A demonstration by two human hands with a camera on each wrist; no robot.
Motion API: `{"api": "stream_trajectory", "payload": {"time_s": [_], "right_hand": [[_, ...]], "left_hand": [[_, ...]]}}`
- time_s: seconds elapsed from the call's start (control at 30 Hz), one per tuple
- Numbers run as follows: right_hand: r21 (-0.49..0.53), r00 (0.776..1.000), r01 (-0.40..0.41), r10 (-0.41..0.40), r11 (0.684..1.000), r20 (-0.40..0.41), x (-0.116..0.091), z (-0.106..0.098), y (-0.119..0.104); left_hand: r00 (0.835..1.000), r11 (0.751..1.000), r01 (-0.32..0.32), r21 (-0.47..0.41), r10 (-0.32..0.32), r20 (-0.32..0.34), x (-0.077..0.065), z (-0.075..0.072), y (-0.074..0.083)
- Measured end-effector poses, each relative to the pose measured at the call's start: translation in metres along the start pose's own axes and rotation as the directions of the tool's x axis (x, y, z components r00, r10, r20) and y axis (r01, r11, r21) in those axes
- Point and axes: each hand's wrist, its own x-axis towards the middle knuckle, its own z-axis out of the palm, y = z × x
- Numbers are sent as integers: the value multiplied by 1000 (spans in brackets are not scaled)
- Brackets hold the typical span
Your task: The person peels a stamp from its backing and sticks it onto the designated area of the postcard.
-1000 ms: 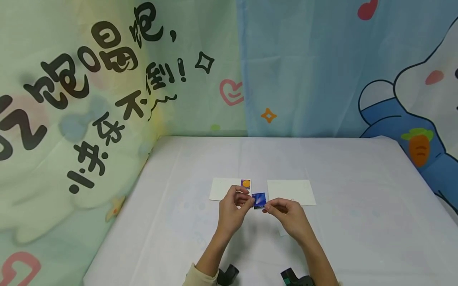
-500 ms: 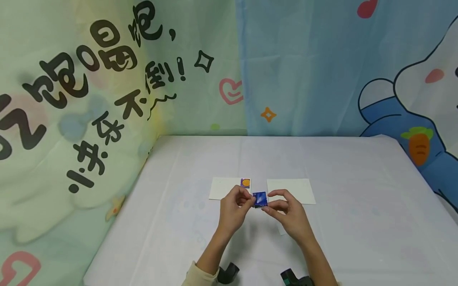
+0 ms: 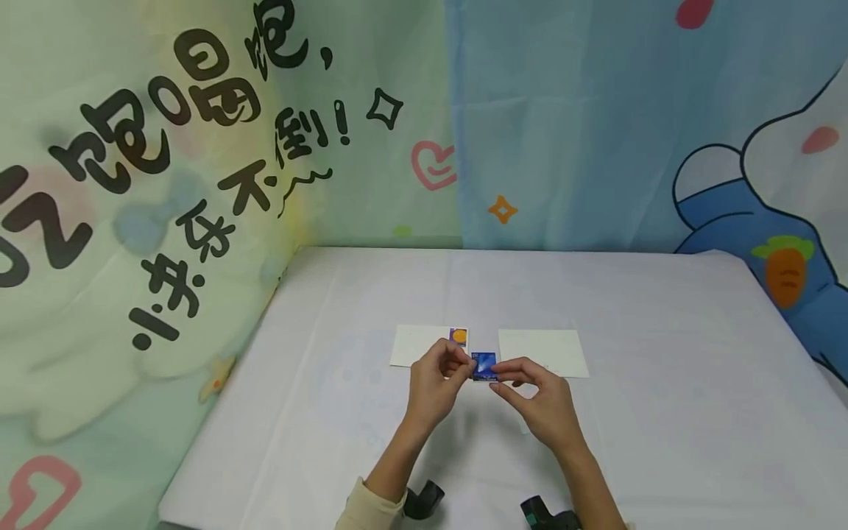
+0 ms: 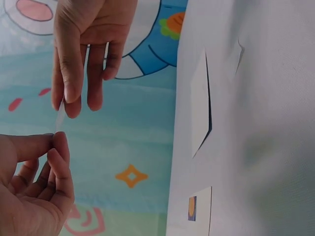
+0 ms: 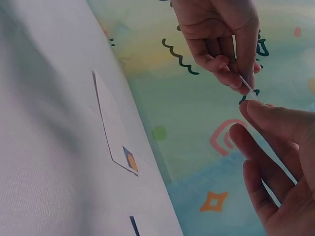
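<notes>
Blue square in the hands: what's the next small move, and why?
Perhaps carry the blue square to the right card: the left hand pinches it, the left card already bears a purple-and-orange square, and none shows on the other.

Cream sleeve point(image 3: 368, 506) on the left forearm point(image 3: 392, 468), stubby black device point(image 3: 424, 502) beside it, and the right-side black device point(image 3: 555, 520) shows a green patch point(image 3: 531, 520)!
</notes>
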Motion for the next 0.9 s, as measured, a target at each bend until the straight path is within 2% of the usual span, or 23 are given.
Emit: {"api": "stream_trajectory", "payload": {"time_s": [0.23, 0.47, 0.5, 0.63, 0.9], "right_hand": [[-41, 1000, 14, -15, 999, -21, 1, 1, 1], [-66, 998, 55, -57, 996, -34, 1, 1, 2], [-70, 997, 61, -64, 996, -39, 1, 0, 2], [-69, 992, 101, -105, 993, -66, 3, -1, 4], [-7, 979, 170, -170, 985, -112, -1, -5, 7]], "left_hand": [[1000, 1000, 1, 27, -1, 4, 2, 1, 0], [998, 997, -68, 42, 67, 20, 6, 6, -41], [997, 996, -77, 47, 76, 26, 7, 6, -41], [993, 994, -92, 52, 88, 78, 9, 6, -40], [981, 999, -41, 28, 35, 191, 4, 4, -45]]}}
